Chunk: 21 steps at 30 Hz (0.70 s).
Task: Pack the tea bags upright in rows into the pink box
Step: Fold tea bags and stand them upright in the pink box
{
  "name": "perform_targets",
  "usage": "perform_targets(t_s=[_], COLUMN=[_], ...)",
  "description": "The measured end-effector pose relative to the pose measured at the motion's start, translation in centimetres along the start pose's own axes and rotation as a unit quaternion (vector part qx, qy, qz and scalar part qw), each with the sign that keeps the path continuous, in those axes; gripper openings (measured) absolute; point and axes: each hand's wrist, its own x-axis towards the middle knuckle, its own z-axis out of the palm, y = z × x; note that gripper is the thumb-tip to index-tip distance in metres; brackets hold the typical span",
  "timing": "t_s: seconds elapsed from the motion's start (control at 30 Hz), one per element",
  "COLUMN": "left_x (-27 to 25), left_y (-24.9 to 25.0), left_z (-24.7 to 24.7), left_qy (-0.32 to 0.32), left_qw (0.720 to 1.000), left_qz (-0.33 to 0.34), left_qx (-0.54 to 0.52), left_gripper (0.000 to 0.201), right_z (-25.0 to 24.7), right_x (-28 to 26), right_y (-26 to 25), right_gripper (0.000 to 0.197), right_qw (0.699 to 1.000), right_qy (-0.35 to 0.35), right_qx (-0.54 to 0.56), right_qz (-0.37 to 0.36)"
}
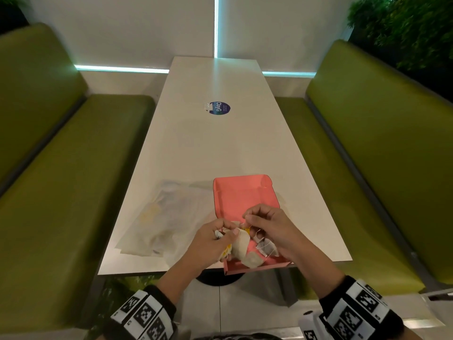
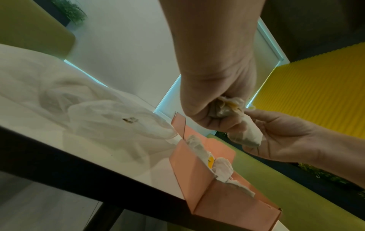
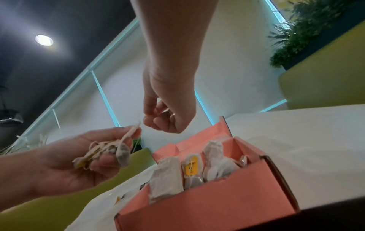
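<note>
The pink box (image 1: 247,192) lies with its lid open at the table's near edge, slightly overhanging it. Several tea bags (image 3: 169,175) stand upright inside the pink box (image 3: 217,203), one showing a yellow tag (image 3: 191,165). Just above the box's near left corner, my left hand (image 1: 229,231) grips a tangled bunch of tea bags (image 3: 110,150) with strings and tags. One bag (image 2: 248,136) hangs down from this bunch. My right hand (image 1: 248,218) is close beside it, fingers curled, pinching a thin string (image 3: 134,129) that leads out of the bunch.
A crumpled clear plastic bag (image 1: 161,217) lies on the white table (image 1: 220,148) left of the box. A round blue sticker (image 1: 219,108) marks the table's far middle. Green benches (image 1: 61,192) flank both sides.
</note>
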Motion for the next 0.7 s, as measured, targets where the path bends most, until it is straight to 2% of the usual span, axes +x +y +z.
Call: perform_targets(t_s=[0.13, 0.27, 0.43, 0.53, 0.63, 0.7], left_x=[0.3, 0.6, 0.7, 0.9, 0.9, 0.8], left_y=[-0.5, -1.1, -1.4, -1.9, -2.1, -1.7], left_z=[0.0, -0.2, -0.3, -0.9, -1.4, -1.3], left_qy=[0.024, 0.030, 0.045, 0.042, 0.005, -0.028], left_qw=[0.999, 0.999, 0.997, 0.998, 0.997, 0.996], left_qz=[0.008, 0.015, 0.043, 0.051, 0.063, 0.066], left_qx=[0.023, 0.036, 0.033, 0.011, 0.044, 0.053], left_gripper=[0.012, 0.011, 0.008, 0.026, 0.050, 0.050], right_z=[0.4, 0.8, 0.9, 0.5, 0.4, 0.4], right_x=[-0.3, -0.8, -0.7, -0.7, -0.7, -0.7], right_y=[-0.2, -0.3, -0.5, -1.0, -1.3, -1.5], right_gripper=[0.001, 0.009, 0.012, 0.020, 0.018, 0.016], right_qw=[0.996, 0.985, 0.974, 0.972, 0.966, 0.963], right_qy=[-0.018, -0.053, -0.021, -0.032, -0.051, -0.058], right_qx=[-0.088, -0.156, -0.210, -0.217, -0.234, -0.241], right_qz=[-0.025, -0.054, -0.077, -0.083, -0.095, -0.105])
